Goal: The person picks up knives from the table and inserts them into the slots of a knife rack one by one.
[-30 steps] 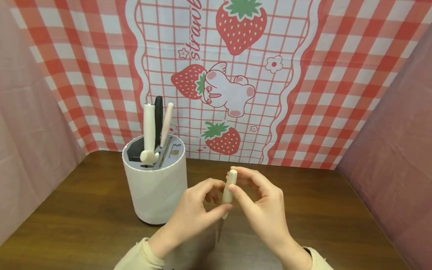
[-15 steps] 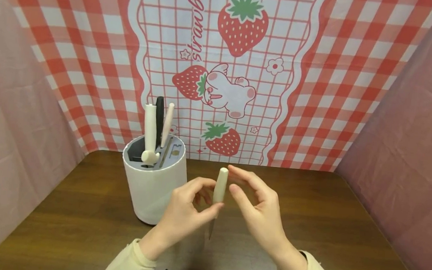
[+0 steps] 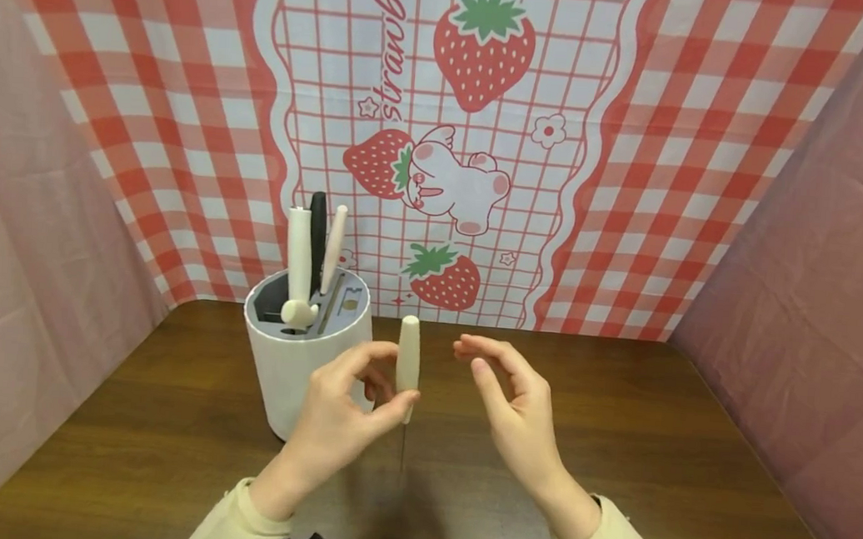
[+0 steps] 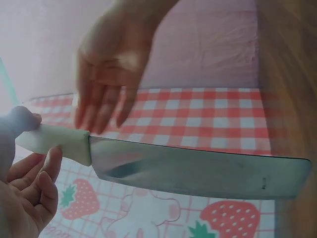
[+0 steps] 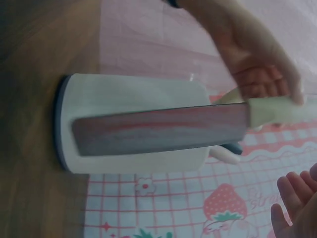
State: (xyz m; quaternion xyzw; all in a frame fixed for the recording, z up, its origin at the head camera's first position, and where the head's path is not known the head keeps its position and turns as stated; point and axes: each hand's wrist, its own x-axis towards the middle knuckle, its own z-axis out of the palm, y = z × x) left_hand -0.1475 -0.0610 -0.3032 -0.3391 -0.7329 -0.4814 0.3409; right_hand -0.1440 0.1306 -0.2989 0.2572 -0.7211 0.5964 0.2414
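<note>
My left hand (image 3: 335, 409) pinches the cream handle of a kitchen knife (image 3: 409, 356) between thumb and fingers. The knife is upright, blade pointing down, and the head view catches the blade edge-on as a thin line. Its broad, square-ended steel blade (image 4: 198, 168) shows in full in the left wrist view. To the right of the knife, my right hand (image 3: 522, 414) is in the air, apart from it, fingers extended and holding nothing. A white oval knife block (image 3: 274, 367) stands just behind and left of my left hand, which partly hides it.
Upright in the block are a white handle (image 3: 299, 252), a black handle (image 3: 317, 241) and a pale pink handle (image 3: 334, 246). Narrow slots show in its grey top. A strawberry-print cloth (image 3: 453, 179) hangs behind the brown wooden table (image 3: 614, 449), with pink cloth at both sides.
My right hand has let go of the knife handle and drawn away from it. The left hand has carried the knife leftward, closer to the block, and turned its blade edge-on.
</note>
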